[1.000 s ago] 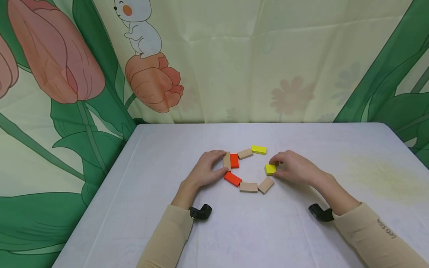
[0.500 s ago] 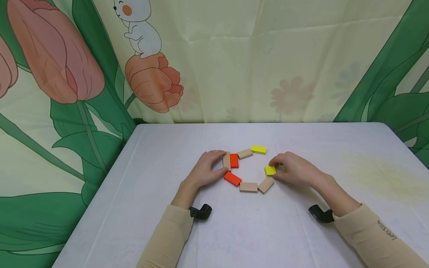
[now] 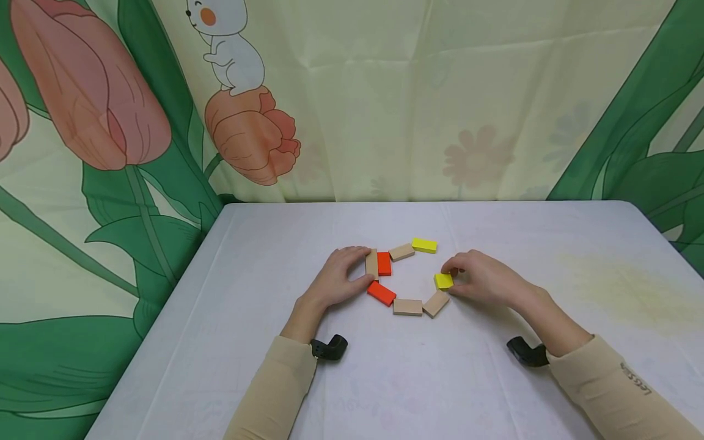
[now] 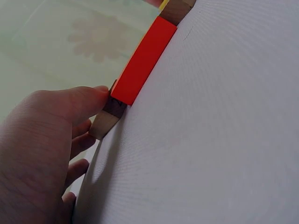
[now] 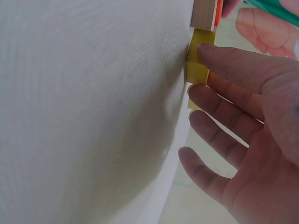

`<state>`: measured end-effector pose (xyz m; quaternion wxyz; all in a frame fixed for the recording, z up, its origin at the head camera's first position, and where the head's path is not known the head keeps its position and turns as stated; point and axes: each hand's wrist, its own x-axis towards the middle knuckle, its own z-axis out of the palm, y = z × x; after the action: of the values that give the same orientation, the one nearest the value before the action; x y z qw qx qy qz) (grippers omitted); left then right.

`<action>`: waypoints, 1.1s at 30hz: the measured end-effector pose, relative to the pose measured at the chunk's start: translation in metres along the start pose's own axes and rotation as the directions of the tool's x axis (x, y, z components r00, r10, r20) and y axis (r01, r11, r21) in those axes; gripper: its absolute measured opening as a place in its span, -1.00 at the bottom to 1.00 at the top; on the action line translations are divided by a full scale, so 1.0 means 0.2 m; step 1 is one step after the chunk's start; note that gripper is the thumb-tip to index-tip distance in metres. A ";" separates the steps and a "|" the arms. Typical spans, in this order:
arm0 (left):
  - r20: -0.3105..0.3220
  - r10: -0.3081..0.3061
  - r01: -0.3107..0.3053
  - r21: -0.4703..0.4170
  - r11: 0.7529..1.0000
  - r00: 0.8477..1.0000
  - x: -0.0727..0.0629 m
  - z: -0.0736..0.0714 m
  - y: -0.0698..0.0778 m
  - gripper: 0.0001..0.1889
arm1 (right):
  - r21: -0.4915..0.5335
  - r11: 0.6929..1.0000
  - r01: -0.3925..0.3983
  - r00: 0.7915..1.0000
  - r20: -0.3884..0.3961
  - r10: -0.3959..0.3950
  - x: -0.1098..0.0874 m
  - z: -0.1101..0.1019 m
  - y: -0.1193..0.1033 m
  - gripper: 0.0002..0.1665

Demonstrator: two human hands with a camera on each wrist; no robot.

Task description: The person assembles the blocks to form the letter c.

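Small flat blocks lie on the table in a ring that is open at the upper right. At its left side, my left hand (image 3: 338,278) holds a plain wooden block (image 3: 371,264) by its ends between thumb and fingers. A red block (image 3: 384,264) lies along that block's inner side, and another red block (image 3: 382,293) meets its near end. Across the ring, thumb and fingertips of my right hand (image 3: 486,278) pinch a yellow block (image 3: 443,281). In the right wrist view this yellow block (image 5: 197,71) stands right at the end of a wooden block (image 5: 203,15).
Two wooden blocks, one at the front (image 3: 407,307) and one angled (image 3: 436,304), form the near arc. A wooden block (image 3: 402,252) and a yellow block (image 3: 425,245) form the far side. A printed curtain (image 3: 374,122) hangs behind the white table (image 3: 275,244).
My right hand has shifted slightly toward the near side, bringing the yellow block up to the angled wooden block's end. My left hand has stayed in place.
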<state>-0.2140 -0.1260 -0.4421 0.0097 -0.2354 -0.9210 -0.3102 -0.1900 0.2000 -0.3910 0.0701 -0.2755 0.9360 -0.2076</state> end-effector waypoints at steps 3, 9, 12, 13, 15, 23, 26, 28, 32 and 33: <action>0.001 0.002 -0.002 0.000 1.000 1.000 0.00 0.00 0.00 -0.39 | 0.000 1.000 0.010 1.000 -0.005 -0.010 0.00 0.00 0.00 -0.71; 0.005 -0.002 0.002 0.003 1.000 1.000 0.00 0.00 0.00 -0.38 | -0.003 1.000 0.009 1.000 -0.011 -0.009 -0.01 0.00 0.00 -0.71; 0.005 -0.007 0.007 0.002 1.000 1.000 0.00 0.00 0.00 -0.38 | -0.004 1.000 0.000 1.000 -0.006 0.000 -0.01 0.00 0.00 -0.68; 0.005 -0.010 0.010 0.001 1.000 1.000 0.00 0.00 0.00 -0.38 | -0.003 1.000 -0.003 1.000 -0.003 0.002 -0.01 0.00 0.00 -0.67; 0.006 -0.015 0.015 0.004 1.000 1.000 0.00 0.00 0.00 -0.38 | -0.003 1.000 -0.005 1.000 -0.002 0.005 -0.01 0.00 0.00 -0.65; 0.003 -0.026 0.026 0.004 1.000 1.000 0.00 0.01 0.00 -0.39 | -0.005 1.000 -0.016 1.000 0.005 0.016 -0.01 -0.02 -0.01 -0.61; 0.003 -0.027 0.027 0.002 1.000 1.000 0.00 0.01 0.00 -0.38 | -0.004 0.999 -0.032 0.999 0.009 0.032 -0.01 -0.03 -0.01 -0.60; 0.003 -0.024 0.024 0.001 1.000 1.000 0.00 0.01 0.00 -0.38 | -0.005 0.999 -0.039 0.999 0.011 0.039 -0.01 -0.03 -0.01 -0.59; 0.002 -0.010 0.010 -0.002 1.000 1.000 0.00 0.01 -0.01 -0.38 | -0.003 0.999 -0.051 0.999 0.017 0.051 -0.01 -0.05 -0.01 -0.56; 0.004 -0.009 0.009 0.000 1.000 1.000 0.00 0.01 -0.01 -0.38 | -0.004 0.999 -0.049 0.999 0.017 0.049 0.00 -0.05 -0.01 -0.55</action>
<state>-0.2149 -0.1259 -0.4438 0.0065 -0.2319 -0.9220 -0.3101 -0.1906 0.2020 -0.3804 0.0829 -0.2542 0.9422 -0.2018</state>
